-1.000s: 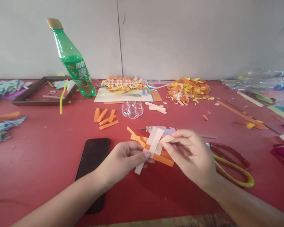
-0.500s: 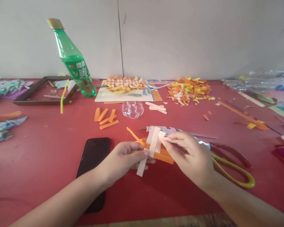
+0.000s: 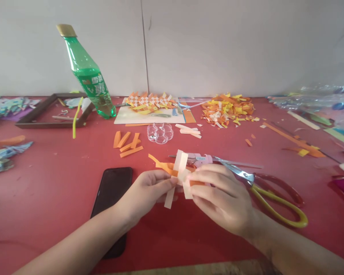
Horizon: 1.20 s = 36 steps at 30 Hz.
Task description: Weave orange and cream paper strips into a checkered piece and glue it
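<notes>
Between my hands is a small weave of orange paper strips and pale cream paper strips, held above the table. My left hand pinches its left side with the thumb on top; one cream strip hangs below that thumb. My right hand closes on the right side, fingers over the orange and cream ends, hiding part of them. Just behind the weave lie a pink-and-white pen-like tool and scissors with red and yellow handles. A black phone lies beside my left forearm.
Farther back are loose orange strips, a clear flower-shaped dish, cream strips, a woven orange-and-white piece and a pile of paper scraps. A green bottle leans by a dark frame.
My right hand has turned and closed over the weave's right end, where it held a cream strip's tip before. The cream strips have shifted slightly left. My left hand keeps its pinch.
</notes>
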### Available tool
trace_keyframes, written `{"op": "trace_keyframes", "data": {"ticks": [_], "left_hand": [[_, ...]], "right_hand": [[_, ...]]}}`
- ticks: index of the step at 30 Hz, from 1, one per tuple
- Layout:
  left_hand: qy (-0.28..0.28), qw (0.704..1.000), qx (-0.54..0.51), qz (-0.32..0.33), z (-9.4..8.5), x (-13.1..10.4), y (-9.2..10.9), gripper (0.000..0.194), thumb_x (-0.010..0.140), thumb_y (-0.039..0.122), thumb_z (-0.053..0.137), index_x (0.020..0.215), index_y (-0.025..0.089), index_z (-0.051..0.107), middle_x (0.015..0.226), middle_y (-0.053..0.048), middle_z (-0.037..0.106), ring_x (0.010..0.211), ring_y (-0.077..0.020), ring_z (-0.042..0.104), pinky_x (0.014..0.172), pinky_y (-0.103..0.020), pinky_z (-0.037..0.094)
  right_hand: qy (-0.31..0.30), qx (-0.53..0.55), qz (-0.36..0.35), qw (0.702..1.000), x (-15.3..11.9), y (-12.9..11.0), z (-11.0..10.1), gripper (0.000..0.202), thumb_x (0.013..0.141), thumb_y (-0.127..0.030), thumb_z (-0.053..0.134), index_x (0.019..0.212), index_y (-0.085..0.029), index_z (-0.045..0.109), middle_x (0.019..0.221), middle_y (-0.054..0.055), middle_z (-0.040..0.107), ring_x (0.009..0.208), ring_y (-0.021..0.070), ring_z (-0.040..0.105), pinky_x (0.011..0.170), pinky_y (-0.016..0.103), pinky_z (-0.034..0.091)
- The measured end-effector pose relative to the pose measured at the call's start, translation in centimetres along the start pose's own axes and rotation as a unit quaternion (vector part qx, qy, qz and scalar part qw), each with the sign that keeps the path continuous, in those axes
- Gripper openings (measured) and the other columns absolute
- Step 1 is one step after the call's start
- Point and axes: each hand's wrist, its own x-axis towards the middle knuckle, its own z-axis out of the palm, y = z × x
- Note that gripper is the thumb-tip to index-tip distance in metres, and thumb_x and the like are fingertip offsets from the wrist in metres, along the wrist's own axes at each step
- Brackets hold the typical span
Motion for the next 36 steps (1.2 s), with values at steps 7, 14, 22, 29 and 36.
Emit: {"op": "trace_keyframes", "data": {"ticks": [7,14,22,29,36], "left_hand": [[0.002,1.0,0.01,-0.013,-0.2,-0.11,-0.29,0.028,0.08,0.042,0.073,0.087,0.015,0.072,0.082,-0.006,0.074,0.074,-0.0121,0.064,0.067,-0.021,0.049],[0.004,1.0,0.013,-0.02,-0.22,-0.03,-0.26,0.028,0.081,0.042,0.072,0.084,0.014,0.068,0.084,-0.008,0.075,0.081,-0.015,0.067,0.077,-0.026,0.052],[0.001,1.0,0.018,-0.002,0.04,-0.19,-0.09,0.026,0.081,0.04,0.072,0.082,0.015,0.071,0.066,-0.001,0.066,0.065,-0.0089,0.059,0.06,-0.017,0.045],[-0.012,0.999,-0.036,0.001,0.06,-0.24,-0.14,0.024,0.082,0.037,0.072,0.084,0.014,0.071,0.073,-0.002,0.068,0.063,-0.0087,0.059,0.061,-0.019,0.047],[-0.037,0.995,-0.09,0.034,-0.35,-0.25,-0.06,0.021,0.081,0.034,0.075,0.086,0.014,0.067,0.065,0.001,0.066,0.054,-0.0052,0.055,0.054,-0.016,0.041]], "right_hand": [[0.007,0.013,0.0,1.0,-0.27,0.18,-0.06,0.027,0.074,0.0,0.066,0.095,-0.016,0.062,0.098,0.008,0.069,0.096,0.0212,0.061,0.087,0.039,0.054],[0.004,0.075,0.038,0.996,-0.64,0.86,0.39,0.034,0.08,0.004,0.057,0.106,-0.017,0.052,0.118,0.015,0.064,0.111,0.0244,0.06,0.097,0.05,0.05],[0.02,0.079,0.006,0.997,-0.69,0.53,0.54,0.04,0.073,0.008,0.066,0.105,-0.015,0.058,0.1,0.009,0.072,0.098,0.0196,0.065,0.085,0.037,0.057],[-0.029,0.031,-0.011,0.999,-0.36,0.25,-0.01,0.03,0.079,0.001,0.065,0.103,-0.017,0.067,0.103,0.005,0.076,0.104,0.0206,0.065,0.084,0.037,0.055],[-0.038,0.024,-0.02,0.999,-0.04,-0.05,-0.14,0.041,0.078,0.0,0.056,0.115,-0.017,0.06,0.11,0.007,0.073,0.117,0.0257,0.057,0.09,0.044,0.055]]}}
